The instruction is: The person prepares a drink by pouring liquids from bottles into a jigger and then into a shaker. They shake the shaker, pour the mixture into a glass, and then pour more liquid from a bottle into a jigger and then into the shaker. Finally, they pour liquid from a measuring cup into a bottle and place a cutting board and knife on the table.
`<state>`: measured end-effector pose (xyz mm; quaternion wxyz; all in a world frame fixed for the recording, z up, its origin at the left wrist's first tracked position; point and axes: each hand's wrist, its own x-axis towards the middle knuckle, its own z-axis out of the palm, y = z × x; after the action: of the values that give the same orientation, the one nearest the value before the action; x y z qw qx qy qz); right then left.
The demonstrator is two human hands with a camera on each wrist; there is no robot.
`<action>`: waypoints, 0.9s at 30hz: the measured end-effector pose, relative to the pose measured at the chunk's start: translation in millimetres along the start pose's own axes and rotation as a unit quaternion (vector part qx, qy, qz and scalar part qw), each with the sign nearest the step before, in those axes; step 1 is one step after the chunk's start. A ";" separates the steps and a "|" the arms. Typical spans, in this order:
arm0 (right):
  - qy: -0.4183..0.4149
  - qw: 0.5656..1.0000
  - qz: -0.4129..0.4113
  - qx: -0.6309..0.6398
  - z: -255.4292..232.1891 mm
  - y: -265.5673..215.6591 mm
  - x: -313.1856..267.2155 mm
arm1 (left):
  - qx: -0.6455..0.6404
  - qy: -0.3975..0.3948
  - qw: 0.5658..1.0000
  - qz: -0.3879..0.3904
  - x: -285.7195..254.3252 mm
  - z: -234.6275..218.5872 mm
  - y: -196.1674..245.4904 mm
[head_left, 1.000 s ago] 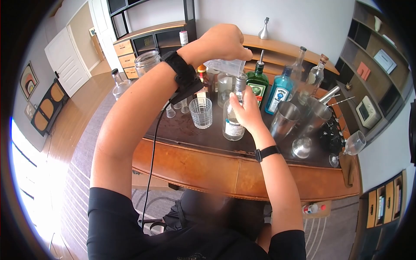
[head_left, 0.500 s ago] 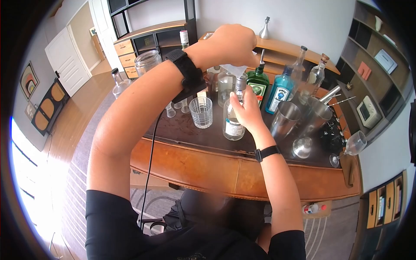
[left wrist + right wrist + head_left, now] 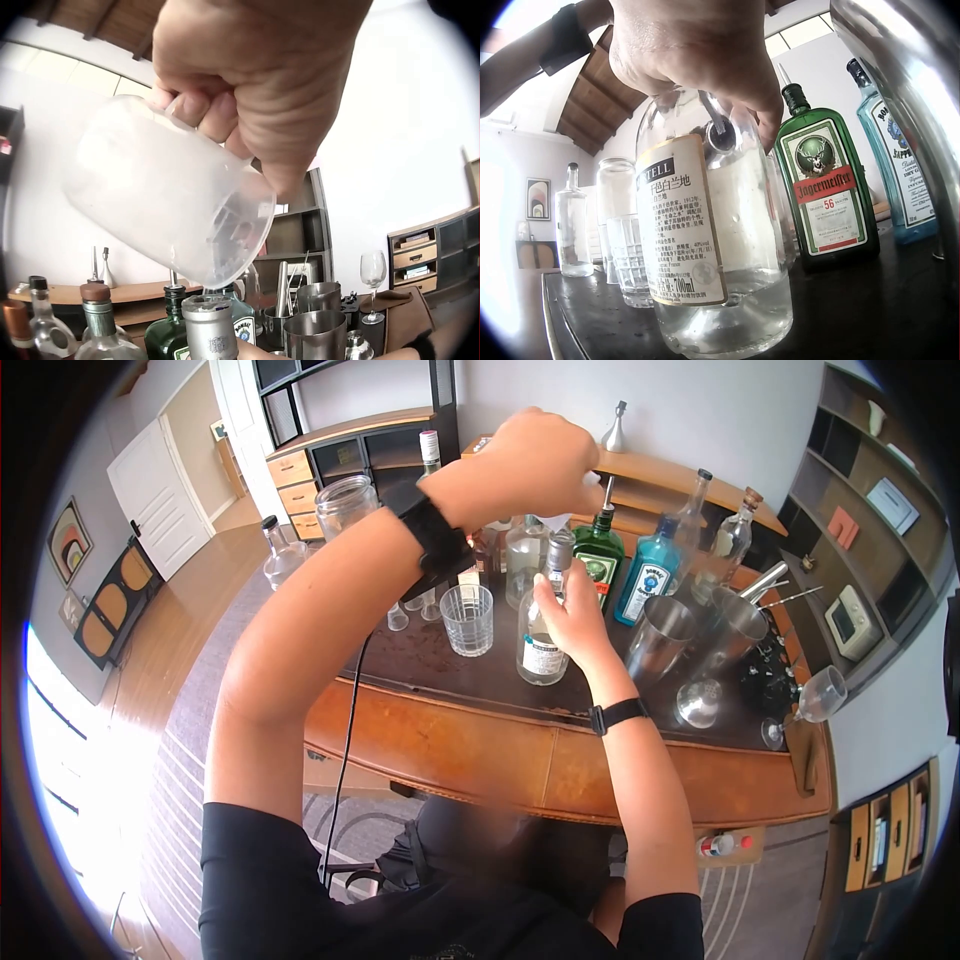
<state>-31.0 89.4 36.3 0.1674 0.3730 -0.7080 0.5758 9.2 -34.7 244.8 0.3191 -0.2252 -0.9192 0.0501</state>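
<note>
My left hand [image 3: 545, 460] is raised over the table, gripping the handle of a translucent plastic jug [image 3: 150, 187]. The jug is tipped steeply, its lip right above the grey neck of a clear bottle [image 3: 542, 650], and clear liquid shows at that lip. In the head view the hand hides most of the jug. My right hand [image 3: 575, 610] holds the bottle around its upper part, keeping it upright on the table. Through the glass, clear liquid [image 3: 742, 315] fills the lower part of the bottle. A cut-glass tumbler [image 3: 467, 622] stands just left of it.
Behind the bottle are a green Jägermeister bottle [image 3: 600, 550] and a blue gin bottle [image 3: 648, 575]. Metal shaker tins [image 3: 660, 635] and a wine glass [image 3: 820, 695] stand to the right. A wide glass jar [image 3: 345, 505] and a stoppered bottle [image 3: 283, 555] are at the left.
My left hand has moved a little to the right and rolled over, tipping the jug further and covering more of it in the head view. My right hand keeps its hold on the bottle.
</note>
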 end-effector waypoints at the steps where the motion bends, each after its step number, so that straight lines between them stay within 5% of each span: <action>1: -0.006 1.000 0.010 0.012 -0.7 -1.5 -0.1 | -0.016 0.022 0.999 -0.029 -4.4 2.0 -2.7; 6: -0.004 0.999 0.022 0.027 -1.5 -5.3 -0.7 | -0.070 0.113 0.978 -0.163 -36.8 3.5 -18.5; 10: -0.004 1.000 0.018 0.003 -1.0 -1.9 -0.5 | -0.196 -0.035 0.928 -0.316 -57.6 -11.8 -20.3; 27: 0.000 1.000 0.016 0.019 1.3 0.6 -0.1 | -0.303 -0.022 0.897 -0.320 -43.4 3.7 -22.9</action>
<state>-31.2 88.1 35.5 0.1514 0.3643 -0.7030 0.5917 28.4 -74.3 222.8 0.2138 -0.0033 -0.9192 -0.3308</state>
